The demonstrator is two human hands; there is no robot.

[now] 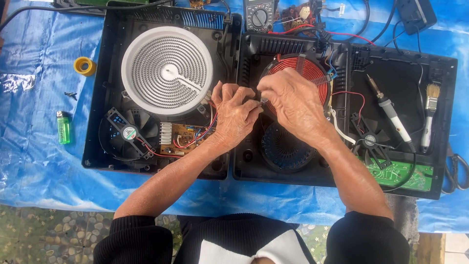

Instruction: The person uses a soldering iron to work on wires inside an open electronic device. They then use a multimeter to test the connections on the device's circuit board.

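Between the two open black plastic cooker housings, the fingers (250, 100) of both hands meet over the seam. The left hand (234, 115) has its fingers curled together, tips pressed toward the right hand; whether they pinch something cannot be told. The right hand (293, 100) has thumb and forefinger closed on a small silvery metal piece (264, 99), too small to identify, held just above the edge of the right housing.

Under the right hand lies a flat round coil of red-copper wire (308, 68), partly hidden by the knuckles, and below it a dark round vent grille (286, 149) in the right black housing (244, 166). Under the left wrist sits a small brown circuit board with red and blue wires (183, 139), beside a black square cooling fan (129, 132). Above them is a large white round heating plate with a grey spiral element (167, 71), set in the left black housing (95, 142).

Farther right, a white-handled soldering iron (393, 115), a pale-bristled paintbrush (430, 115), a second black fan (370, 141) and a green circuit board (403, 172) lie in a third black tray.

On the blue plastic sheet covering the desk (34, 161) rest a green lighter (63, 127) and a yellow tape roll (84, 66); a multimeter with round dial (259, 15) lies at the top.
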